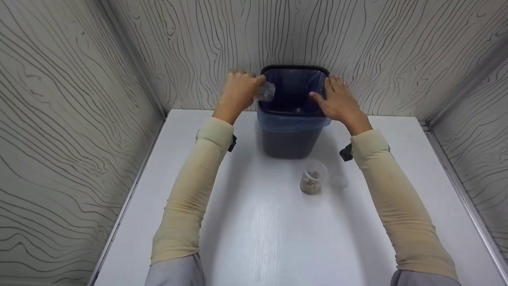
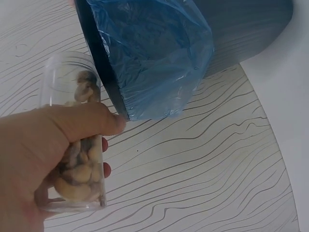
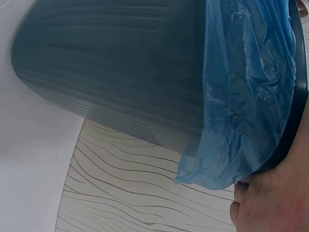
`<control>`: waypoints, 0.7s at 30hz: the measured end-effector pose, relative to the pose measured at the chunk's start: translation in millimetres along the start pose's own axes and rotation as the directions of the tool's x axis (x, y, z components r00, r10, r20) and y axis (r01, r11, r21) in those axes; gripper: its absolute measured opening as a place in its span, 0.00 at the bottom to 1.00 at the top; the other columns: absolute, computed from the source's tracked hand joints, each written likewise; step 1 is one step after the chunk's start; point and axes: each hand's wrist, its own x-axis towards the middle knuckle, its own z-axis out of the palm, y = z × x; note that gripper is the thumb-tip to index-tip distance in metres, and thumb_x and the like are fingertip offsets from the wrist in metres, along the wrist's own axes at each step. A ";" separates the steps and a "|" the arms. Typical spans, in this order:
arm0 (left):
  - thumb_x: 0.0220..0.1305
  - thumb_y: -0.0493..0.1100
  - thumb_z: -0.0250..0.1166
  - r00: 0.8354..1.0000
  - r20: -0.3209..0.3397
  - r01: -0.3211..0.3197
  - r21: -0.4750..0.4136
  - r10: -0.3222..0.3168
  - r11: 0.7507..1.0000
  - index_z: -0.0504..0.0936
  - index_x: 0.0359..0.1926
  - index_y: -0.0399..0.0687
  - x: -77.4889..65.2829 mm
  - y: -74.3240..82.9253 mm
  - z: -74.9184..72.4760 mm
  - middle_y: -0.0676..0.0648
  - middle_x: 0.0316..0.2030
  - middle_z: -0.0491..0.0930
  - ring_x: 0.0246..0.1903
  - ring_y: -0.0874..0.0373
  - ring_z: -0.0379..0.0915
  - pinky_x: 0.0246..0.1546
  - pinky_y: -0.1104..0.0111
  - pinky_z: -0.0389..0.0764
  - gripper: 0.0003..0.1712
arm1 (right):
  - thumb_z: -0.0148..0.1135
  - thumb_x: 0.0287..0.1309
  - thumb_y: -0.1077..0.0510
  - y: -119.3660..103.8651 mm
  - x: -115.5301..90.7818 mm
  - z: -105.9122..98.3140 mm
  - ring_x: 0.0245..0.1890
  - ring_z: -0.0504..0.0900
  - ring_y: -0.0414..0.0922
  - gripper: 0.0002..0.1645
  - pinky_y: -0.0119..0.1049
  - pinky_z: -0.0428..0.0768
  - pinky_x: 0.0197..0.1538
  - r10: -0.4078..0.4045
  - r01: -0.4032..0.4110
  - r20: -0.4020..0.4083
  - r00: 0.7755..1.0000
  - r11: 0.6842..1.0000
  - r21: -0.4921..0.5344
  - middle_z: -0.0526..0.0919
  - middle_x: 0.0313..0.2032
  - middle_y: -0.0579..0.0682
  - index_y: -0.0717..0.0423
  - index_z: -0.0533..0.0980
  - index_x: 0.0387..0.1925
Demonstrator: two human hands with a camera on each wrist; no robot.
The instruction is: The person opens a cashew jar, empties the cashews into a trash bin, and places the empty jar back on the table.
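My left hand (image 1: 240, 89) grips a clear plastic jar (image 2: 77, 159) of cashew-like nuts (image 2: 77, 181), some with dark patches. In the head view the jar lies tilted at the left rim of a grey trash bin (image 1: 291, 143), its mouth pointing over the opening. A blue liner bag (image 2: 154, 53) is folded over the bin's dark rim. My right hand (image 1: 339, 99) holds the bin's right rim, thumb over the inner side and fingers outside. In the right wrist view part of this hand (image 3: 275, 200) shows below the rim; the rest is out of frame.
On the white table (image 1: 254, 230), in front of the bin, stands a clear cup (image 1: 311, 182) with pale pieces inside. Beside it lies a round clear lid (image 1: 338, 181). The patterned wall (image 1: 222, 47) rises right behind the bin.
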 end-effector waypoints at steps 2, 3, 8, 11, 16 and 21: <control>0.68 0.38 0.72 1.000 -0.005 0.001 0.007 -0.001 1.000 0.80 0.66 0.59 0.1 0.2 -0.2 0.45 0.56 0.88 0.53 0.41 0.85 0.61 0.45 0.81 0.28 | 0.30 0.80 0.26 -0.6 -0.1 -0.3 0.86 0.32 0.64 0.57 0.57 0.32 0.85 0.003 -0.003 0.002 1.000 1.000 0.001 0.33 0.85 0.68 0.69 0.36 0.84; 0.68 0.39 0.72 1.000 -0.008 0.001 0.010 0.000 1.000 0.80 0.66 0.59 0.1 0.3 -0.1 0.45 0.56 0.88 0.54 0.41 0.85 0.61 0.45 0.81 0.27 | 0.30 0.80 0.26 -0.9 -0.2 -0.4 0.86 0.31 0.63 0.57 0.57 0.32 0.85 0.005 -0.005 0.003 1.000 1.000 0.002 0.33 0.85 0.68 0.68 0.36 0.84; 0.70 0.50 0.70 1.000 -0.005 -0.005 0.026 0.005 1.000 0.80 0.66 0.59 0.5 1.6 -0.3 0.45 0.58 0.87 0.55 0.42 0.85 0.61 0.46 0.81 0.25 | 0.30 0.80 0.26 -1.3 -0.7 -1.0 0.86 0.31 0.64 0.58 0.57 0.32 0.85 0.007 -0.007 0.005 1.000 1.000 0.004 0.32 0.85 0.68 0.68 0.36 0.84; 0.70 0.55 0.70 1.000 0.010 -0.006 0.035 0.006 0.999 0.79 0.68 0.59 1.2 2.0 -1.0 0.46 0.59 0.87 0.57 0.43 0.84 0.61 0.48 0.80 0.28 | 0.30 0.80 0.27 -1.3 -1.2 -1.3 0.86 0.32 0.65 0.57 0.58 0.33 0.85 -0.002 0.002 -0.002 1.000 1.000 0.005 0.33 0.84 0.69 0.69 0.36 0.83; 0.68 0.52 0.73 1.000 0.020 -0.006 0.044 0.005 0.999 0.79 0.68 0.59 1.9 2.1 -2.7 0.47 0.60 0.87 0.58 0.43 0.83 0.62 0.48 0.80 0.29 | 0.31 0.81 0.28 -1.8 -1.4 -0.8 0.85 0.34 0.66 0.56 0.60 0.34 0.85 -0.012 0.012 -0.017 1.000 1.000 -0.001 0.36 0.84 0.71 0.71 0.38 0.83; 0.67 0.44 0.74 1.000 0.026 -0.008 0.058 0.007 0.998 0.79 0.68 0.59 2.6 1.9 -3.4 0.46 0.59 0.87 0.59 0.42 0.82 0.64 0.46 0.78 0.30 | 0.31 0.81 0.28 -1.2 -0.7 -0.5 0.85 0.34 0.66 0.56 0.60 0.34 0.85 -0.014 0.014 -0.019 1.000 1.000 -0.005 0.36 0.84 0.71 0.71 0.39 0.83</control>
